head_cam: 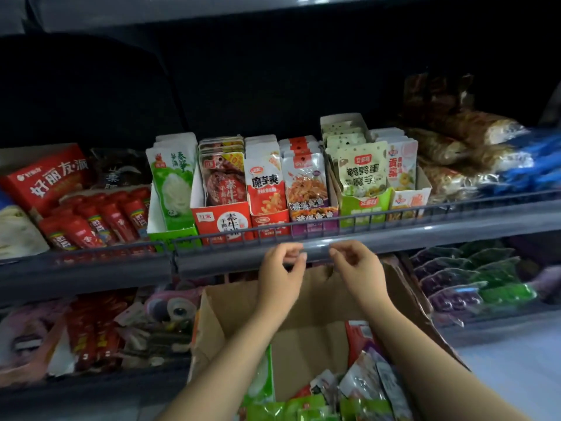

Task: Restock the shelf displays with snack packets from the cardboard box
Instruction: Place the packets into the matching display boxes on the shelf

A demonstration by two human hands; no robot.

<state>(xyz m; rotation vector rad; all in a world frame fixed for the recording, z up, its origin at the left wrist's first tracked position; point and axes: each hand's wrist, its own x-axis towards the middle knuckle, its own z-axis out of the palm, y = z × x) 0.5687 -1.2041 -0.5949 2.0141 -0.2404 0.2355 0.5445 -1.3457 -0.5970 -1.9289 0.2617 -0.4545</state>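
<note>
Both hands are raised in front of the grey shelf rail (pixel 394 238), just above the open cardboard box (pixel 306 338). The left hand (pixel 280 270) and the right hand (pixel 356 265) are held close together, fingers curled, with nothing seen gripped in either. Loose snack packets (pixel 361 387), green, red and silver, are heaped in the box bottom. On the shelf, a row of display cartons is lined up behind the wire fence (pixel 334 223): green-and-white bamboo shoot packets (pixel 174 180), red packets (pixel 223 177), orange konjac packets (pixel 264 183), purple-trimmed packets (pixel 306 180) and pale green quail egg konjac packets (pixel 362 171). Red tubes (pixel 100 217) are stacked at the left.
</note>
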